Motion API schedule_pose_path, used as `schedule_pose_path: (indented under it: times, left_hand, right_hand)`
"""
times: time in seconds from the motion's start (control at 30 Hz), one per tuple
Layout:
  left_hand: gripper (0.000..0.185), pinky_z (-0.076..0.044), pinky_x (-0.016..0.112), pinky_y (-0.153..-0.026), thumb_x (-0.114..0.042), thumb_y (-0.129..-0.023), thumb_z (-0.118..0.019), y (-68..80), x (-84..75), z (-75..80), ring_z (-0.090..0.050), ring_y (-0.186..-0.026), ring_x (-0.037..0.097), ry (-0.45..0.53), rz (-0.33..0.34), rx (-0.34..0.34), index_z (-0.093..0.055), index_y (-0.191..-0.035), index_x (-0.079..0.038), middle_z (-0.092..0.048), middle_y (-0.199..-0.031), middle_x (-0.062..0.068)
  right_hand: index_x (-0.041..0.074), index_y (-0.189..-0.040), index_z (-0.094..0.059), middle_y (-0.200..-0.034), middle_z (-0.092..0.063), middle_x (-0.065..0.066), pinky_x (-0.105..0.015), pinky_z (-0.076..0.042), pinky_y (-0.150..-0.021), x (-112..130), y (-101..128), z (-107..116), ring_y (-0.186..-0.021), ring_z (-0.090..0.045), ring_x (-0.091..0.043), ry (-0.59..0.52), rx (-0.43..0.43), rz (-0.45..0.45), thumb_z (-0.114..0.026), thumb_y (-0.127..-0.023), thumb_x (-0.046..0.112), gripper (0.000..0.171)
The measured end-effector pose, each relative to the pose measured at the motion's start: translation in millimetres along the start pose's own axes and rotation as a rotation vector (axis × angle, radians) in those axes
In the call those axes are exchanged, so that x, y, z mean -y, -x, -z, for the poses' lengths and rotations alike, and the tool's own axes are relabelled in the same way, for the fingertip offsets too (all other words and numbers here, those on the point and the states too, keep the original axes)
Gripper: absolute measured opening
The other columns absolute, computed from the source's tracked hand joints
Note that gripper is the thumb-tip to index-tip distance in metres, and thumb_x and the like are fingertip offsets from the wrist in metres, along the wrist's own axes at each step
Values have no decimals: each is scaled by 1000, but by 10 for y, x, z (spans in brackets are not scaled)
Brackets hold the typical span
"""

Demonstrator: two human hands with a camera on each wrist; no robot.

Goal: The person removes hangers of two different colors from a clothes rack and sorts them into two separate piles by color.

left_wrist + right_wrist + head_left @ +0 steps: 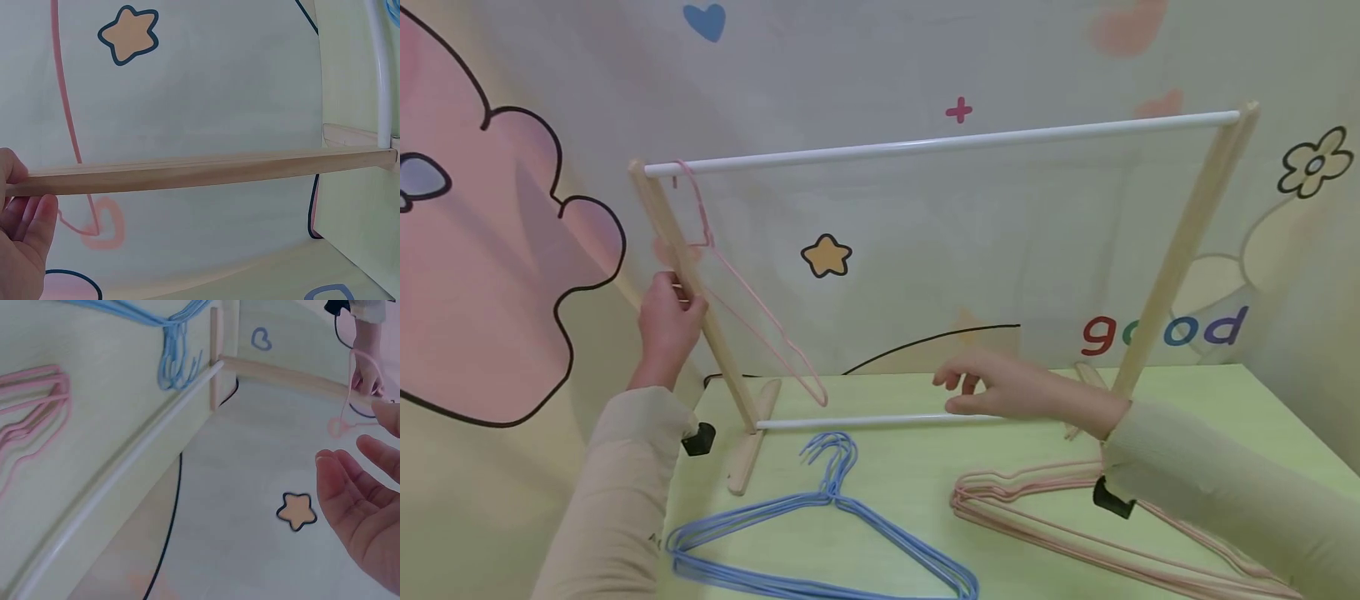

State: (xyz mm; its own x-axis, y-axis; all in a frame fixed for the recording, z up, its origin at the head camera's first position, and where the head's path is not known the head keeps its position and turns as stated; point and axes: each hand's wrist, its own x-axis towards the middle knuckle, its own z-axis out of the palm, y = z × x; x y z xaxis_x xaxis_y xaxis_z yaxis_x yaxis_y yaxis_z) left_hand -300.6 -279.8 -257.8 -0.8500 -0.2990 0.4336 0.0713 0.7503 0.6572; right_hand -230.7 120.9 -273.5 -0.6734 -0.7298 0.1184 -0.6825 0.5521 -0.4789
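Note:
A small wooden rack with a white top rail (940,143) stands on a green table (910,492). My left hand (666,321) grips the rack's left wooden post (692,292), also seen as a post (187,175) with my fingers (25,219) curled round it. One pink hanger (752,308) hangs from the rail's left end. My right hand (1000,387) hovers open above the lower white rail (865,422), holding nothing; its fingers (356,487) are spread. Blue hangers (827,517) and pink hangers (1075,517) lie on the table.
The right wooden post (1180,250) slants up to the rail's far end. A patterned wall with a star (826,256) and the word "good" stands close behind the rack. The table's left edge lies near my left sleeve (617,492).

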Motion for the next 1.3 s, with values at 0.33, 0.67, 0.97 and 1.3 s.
schedule_pose_path:
  times: [0.33, 0.67, 0.97, 1.3]
  left_hand:
    - [35, -46, 42, -79, -16, -86, -45, -3, 6, -30, -55, -94, 30, -4, -9, -16, -41, -115, 1, -54, -104, 19]
    - [35, -48, 41, -77, -17, -86, -44, 1, 16, -30, -55, -94, 29, 7, 9, -8, -40, -116, 1, -54, -104, 18]
    - [35, -47, 42, -78, -17, -87, -44, 12, 7, -23, -55, -94, 30, 0, 7, -8, -40, -116, 1, -54, -105, 19]
    - [35, -47, 42, -77, -17, -86, -43, 6, -7, -15, -54, -94, 29, -3, 6, -18, -40, -117, 1, -53, -106, 18]
  right_hand:
    - [8, -112, -56, -106, -59, -5, -26, -47, -73, 355, -439, -40, -88, -58, -14, -75, 24, 7, -59, -83, 23, 33]
    - [4, -115, -53, -97, -59, -10, -29, -51, -61, 512, -806, -145, -76, -59, -16, -378, -5, -31, -60, -83, 14, 35]
    - [3, -114, -53, -90, -57, -7, -28, -50, -62, 578, -1043, -191, -71, -54, -14, -568, -38, -95, -57, -84, 9, 31]
    - [5, -116, -51, -93, -55, -6, -28, -51, -65, 662, -1311, -224, -82, -58, -22, -785, -5, -240, -59, -82, 7, 35]
